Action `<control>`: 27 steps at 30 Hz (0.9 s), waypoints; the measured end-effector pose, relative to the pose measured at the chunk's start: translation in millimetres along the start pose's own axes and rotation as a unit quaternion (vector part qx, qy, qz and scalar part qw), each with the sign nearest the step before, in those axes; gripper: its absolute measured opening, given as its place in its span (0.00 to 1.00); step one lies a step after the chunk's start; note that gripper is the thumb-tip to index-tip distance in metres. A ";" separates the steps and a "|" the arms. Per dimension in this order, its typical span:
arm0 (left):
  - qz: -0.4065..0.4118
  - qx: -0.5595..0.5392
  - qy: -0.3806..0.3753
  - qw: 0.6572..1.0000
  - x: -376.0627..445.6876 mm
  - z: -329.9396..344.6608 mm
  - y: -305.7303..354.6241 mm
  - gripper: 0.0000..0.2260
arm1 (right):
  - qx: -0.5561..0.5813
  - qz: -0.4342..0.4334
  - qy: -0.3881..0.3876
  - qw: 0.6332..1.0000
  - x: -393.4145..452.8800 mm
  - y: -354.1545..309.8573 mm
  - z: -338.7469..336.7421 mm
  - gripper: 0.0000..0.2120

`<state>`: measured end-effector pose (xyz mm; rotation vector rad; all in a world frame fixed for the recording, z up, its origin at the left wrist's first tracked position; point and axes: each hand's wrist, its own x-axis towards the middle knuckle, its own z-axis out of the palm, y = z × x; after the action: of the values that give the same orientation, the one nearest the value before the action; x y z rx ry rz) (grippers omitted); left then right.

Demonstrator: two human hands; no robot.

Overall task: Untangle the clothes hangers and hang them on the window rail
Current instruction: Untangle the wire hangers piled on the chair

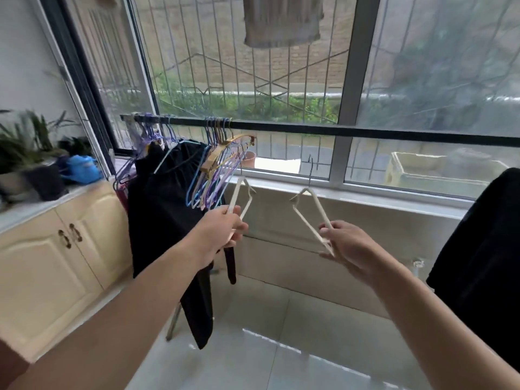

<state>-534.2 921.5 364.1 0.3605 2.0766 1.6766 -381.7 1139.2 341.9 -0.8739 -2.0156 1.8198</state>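
Below the black window rail (365, 132), left hand (222, 229) and right hand (349, 244) each pinch one white hanger (239, 198), (311, 212); hooks at twelve o'clock may snag the crowded coloured hangers (213, 175) at ten o'clock

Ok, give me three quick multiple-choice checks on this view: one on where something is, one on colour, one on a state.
1. Where do the coloured hangers already hang?
A. On the black window rail
B. On the cupboard door
C. On the floor

2. What colour are the two hangers being held?
A. Blue
B. White
C. Gold

3. How do the two held hangers stand to each other?
A. Hooked together
B. Apart, one in each hand
C. Both in the left hand

Answers:
1 A: their hooks sit over the rail at its left end.
2 B: the left hand grips a white hanger and the right hand another white hanger.
3 B: a clear gap shows between them.
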 end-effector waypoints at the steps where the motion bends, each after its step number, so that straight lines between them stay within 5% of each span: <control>1: 0.015 -0.013 0.001 1.000 13.2 -11.3 14.2 0.10 | 0.020 -0.005 -0.003 1.000 14.1 -21.4 11.5 0.04; 11: 0.077 -0.006 -0.057 0.995 132.7 -51.6 58.8 0.10 | 0.037 -0.017 0.071 0.997 108.3 -94.0 91.1 0.02; 14: 0.081 0.015 -0.051 0.995 168.7 -52.5 62.8 0.11 | 0.049 -0.007 0.079 0.996 122.2 -90.1 97.6 0.09; 27: 0.006 0.012 -0.062 0.998 224.9 -45.6 56.7 0.12 | 0.023 0.026 0.124 0.992 141.2 -115.7 134.6 0.04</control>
<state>-755.9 1000.4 387.1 0.4736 2.0089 1.5963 -597.8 1115.4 406.7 -1.0877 -1.8058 1.6826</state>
